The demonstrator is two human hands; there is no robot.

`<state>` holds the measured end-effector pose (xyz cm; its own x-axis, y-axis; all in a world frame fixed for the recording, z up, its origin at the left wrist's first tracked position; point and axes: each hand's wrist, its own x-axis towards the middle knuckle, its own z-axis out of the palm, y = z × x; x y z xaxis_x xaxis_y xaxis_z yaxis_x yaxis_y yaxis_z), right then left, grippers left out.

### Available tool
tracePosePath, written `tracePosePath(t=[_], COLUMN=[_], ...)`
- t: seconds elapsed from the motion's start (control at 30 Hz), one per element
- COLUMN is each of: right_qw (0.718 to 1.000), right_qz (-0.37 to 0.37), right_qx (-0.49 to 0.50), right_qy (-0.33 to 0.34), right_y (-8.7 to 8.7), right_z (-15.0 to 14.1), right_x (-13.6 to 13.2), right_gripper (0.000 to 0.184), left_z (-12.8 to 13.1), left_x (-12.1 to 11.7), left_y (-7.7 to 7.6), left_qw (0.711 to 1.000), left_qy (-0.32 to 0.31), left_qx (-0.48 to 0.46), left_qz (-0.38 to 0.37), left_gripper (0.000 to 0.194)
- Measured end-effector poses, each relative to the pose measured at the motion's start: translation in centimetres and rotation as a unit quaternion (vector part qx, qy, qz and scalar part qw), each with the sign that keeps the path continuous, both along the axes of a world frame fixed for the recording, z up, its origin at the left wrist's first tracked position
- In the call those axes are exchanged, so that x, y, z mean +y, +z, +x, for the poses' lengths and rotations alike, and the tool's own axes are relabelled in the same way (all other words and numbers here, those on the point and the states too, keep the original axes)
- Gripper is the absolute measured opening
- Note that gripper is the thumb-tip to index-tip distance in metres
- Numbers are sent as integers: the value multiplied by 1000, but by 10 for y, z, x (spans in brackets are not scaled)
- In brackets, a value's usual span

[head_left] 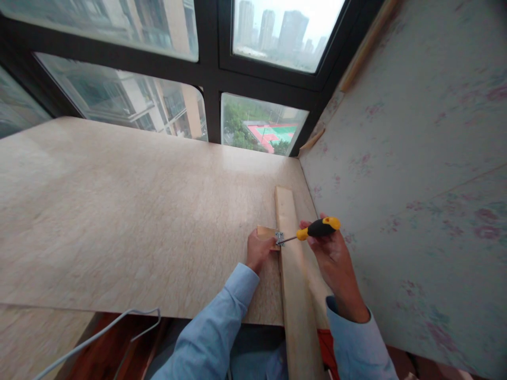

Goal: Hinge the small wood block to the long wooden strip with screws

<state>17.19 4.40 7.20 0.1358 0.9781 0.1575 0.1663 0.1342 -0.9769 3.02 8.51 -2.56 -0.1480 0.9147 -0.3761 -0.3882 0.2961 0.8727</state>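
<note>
A long wooden board (298, 295) lies along the right part of the stone sill and juts past its front edge. Against its left side sits a small wooden block (266, 232), and a metal hinge (279, 238) spans the two. My left hand (260, 250) is closed on the block, thumb close to the hinge. In my right hand (331, 253) is a screwdriver (320, 228) with a yellow and black handle, its shaft slanting down left so that the tip meets the hinge. Any screw under the tip is too small to make out.
The pale stone sill (119, 211) stretches left, below a dark window frame (212, 79). A wall with floral paper (415, 211) rises close to my right hand. At lower left, a white bent rod or cable (99, 333) crosses above reddish wood (114, 353).
</note>
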Motion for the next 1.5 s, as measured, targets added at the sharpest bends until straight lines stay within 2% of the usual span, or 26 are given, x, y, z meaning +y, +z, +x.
tracePosePath(t=[0.13,0.2,0.27,0.37,0.47,0.6,0.77,0.83,1.0,1.1,1.17,1.3,1.37,1.5], right_qw=[984,979,991,1000,997,999,984,978,999,999,998,976,972,996], right_qz=[5,-3,-10,-8,-22,-17,-1,12,17,29,37,36,23,27], right_qx=[-114,-128,-73,29,58,18,-132,-144,-9,24,-3,-143,-154,-44], right_qy=[-135,-161,-110,4,51,24,-117,-147,-48,-34,-51,-163,-178,-70], right_y=[1,0,-2,-5,0,12,17,15,4,5,7,8,5,2], right_z=[-4,-5,-5,-3,0,0,-7,-9,-7,-6,-6,-5,-4,-1], right_x=[3,3,0,-6,-12,-12,-5,-3,-4,-5,-5,0,2,3], right_gripper=[80,84,84,86,81,74,84,88,90,82,80,89,90,84], left_z=[-1,-1,-1,-1,-1,-1,-1,0,0,0,1,1,1,1], left_x=[0,-1,-1,0,1,2,1,1,1,1,1,1,1,1], left_y=[1,2,2,2,-1,-6,-3,-1,-3,-5,-6,-8,-9,-8], left_qw=[1000,1000,1000,1000,1000,1000,1000,1000,1000,999,1000,1000,1000,1000], left_qy=[0,-1,-2,-5,-10,-18,-2,3,-5,-3,-3,-8,-11,-15], left_qx=[0,0,-1,1,-7,-17,-1,-2,-22,-22,-19,-14,-14,-26], left_qz=[-5,-4,-2,0,-3,-5,-2,-2,13,23,23,11,6,4], left_gripper=[27,27,27,27,29,31,29,29,35,37,37,36,37,38])
